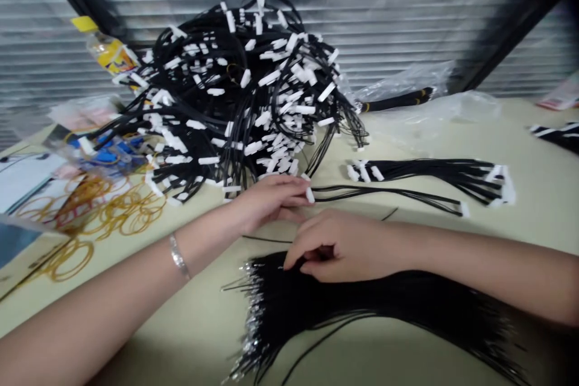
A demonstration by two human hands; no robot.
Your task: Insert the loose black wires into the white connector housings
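My left hand (pixel 270 202) closed narrow on white connector (pixel 310 195) of loose black wire (pixel 384 191). Right hand (pixel 346 247) fingers pinched narrow into black wire bundle (pixel 371 301), near stripped tips (pixel 248 295). Connector-wire heap (pixel 235 90) ahead on cream table (pixel 407 235).

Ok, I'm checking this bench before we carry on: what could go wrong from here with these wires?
The left hand is at a white connector whose black wires lie close to the tangled heap of connector-ended wires, so pulling them might snag that heap. The right hand is at the bundle of bare-tipped black wires, whose fine tips could get bent or splayed.
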